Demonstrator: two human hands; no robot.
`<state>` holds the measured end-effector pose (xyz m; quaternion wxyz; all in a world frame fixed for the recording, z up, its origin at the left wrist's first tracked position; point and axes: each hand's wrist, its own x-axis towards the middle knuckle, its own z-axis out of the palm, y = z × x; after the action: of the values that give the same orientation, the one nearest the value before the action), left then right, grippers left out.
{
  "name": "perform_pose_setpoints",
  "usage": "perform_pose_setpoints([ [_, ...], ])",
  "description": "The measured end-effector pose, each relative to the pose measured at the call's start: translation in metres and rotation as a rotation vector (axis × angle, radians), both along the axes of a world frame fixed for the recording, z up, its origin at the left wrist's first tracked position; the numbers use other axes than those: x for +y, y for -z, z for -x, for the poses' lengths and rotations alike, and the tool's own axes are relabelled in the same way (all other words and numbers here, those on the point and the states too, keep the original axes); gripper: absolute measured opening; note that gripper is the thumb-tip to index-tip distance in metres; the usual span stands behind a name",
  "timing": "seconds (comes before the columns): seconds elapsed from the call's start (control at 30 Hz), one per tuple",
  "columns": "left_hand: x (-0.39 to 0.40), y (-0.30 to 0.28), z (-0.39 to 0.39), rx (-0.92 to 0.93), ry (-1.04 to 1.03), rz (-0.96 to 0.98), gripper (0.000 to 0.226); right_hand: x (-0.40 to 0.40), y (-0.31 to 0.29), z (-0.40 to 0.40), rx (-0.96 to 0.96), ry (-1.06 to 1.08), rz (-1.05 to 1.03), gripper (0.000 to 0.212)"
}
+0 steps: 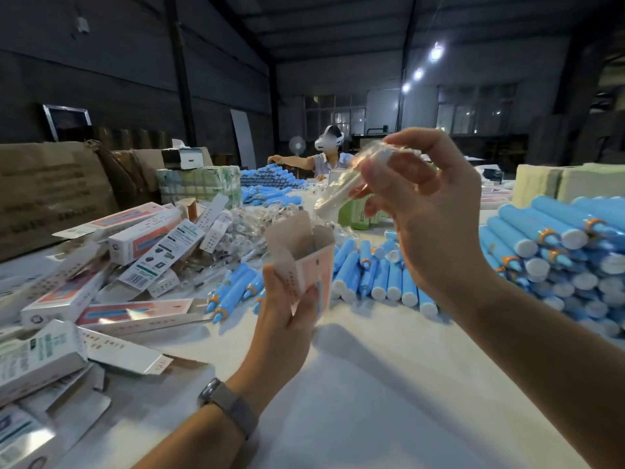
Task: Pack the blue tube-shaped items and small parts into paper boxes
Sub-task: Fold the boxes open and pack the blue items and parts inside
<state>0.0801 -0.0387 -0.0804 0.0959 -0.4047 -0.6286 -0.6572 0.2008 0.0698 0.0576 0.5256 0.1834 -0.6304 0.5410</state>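
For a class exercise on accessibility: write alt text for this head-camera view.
A left hand holds an open paper box upright while the right hand lowers a clear bag of white parts toward it. Blue tubes and boxes cover the table.

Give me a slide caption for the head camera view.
Left hand holds an open pink-and-white paper box while right hand lowers a clear plastic bag of white parts toward it.

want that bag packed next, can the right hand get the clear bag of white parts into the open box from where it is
Probably yes. The right hand pinches the clear bag of white parts just above the open paper box, which the left hand holds upright with flaps spread. Nothing lies between them.
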Motion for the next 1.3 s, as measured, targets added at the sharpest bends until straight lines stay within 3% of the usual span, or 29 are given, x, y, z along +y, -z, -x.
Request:
perform_pose_setpoints([
  [0.27,-0.001,0.000,0.001,0.032,-0.044,0.000,0.023,0.002,0.021,0.012,-0.071,0.176,-0.302,0.025],
  [0.47,-0.001,0.001,-0.003,0.127,-0.109,0.101,0.021,0.000,0.026,0.017,-0.070,0.150,-0.276,0.023],
  [0.6,-0.001,0.000,-0.003,0.136,-0.124,0.075,0.018,0.004,0.033,0.021,-0.004,0.397,-0.499,0.014],
  [0.73,-0.001,0.001,-0.004,0.203,-0.132,0.071,0.019,0.010,0.039,0.026,0.078,0.554,-0.641,0.018],
  [0.83,-0.003,-0.002,-0.005,0.205,-0.128,0.072,0.019,0.016,0.041,0.027,0.086,0.607,-0.655,0.020],
  [1.03,-0.001,-0.001,-0.007,0.227,-0.113,0.078,0.019,0.011,0.047,0.031,0.070,0.515,-0.548,0.019],
  [1.2,-0.002,-0.002,-0.007,0.205,-0.121,0.090,0.018,0.003,0.043,0.028,-0.049,0.302,-0.261,0.009],
  [1.3,-0.002,-0.002,-0.006,0.202,-0.138,0.080,0.020,0.003,0.044,0.028,-0.092,0.299,-0.324,0.018],
])
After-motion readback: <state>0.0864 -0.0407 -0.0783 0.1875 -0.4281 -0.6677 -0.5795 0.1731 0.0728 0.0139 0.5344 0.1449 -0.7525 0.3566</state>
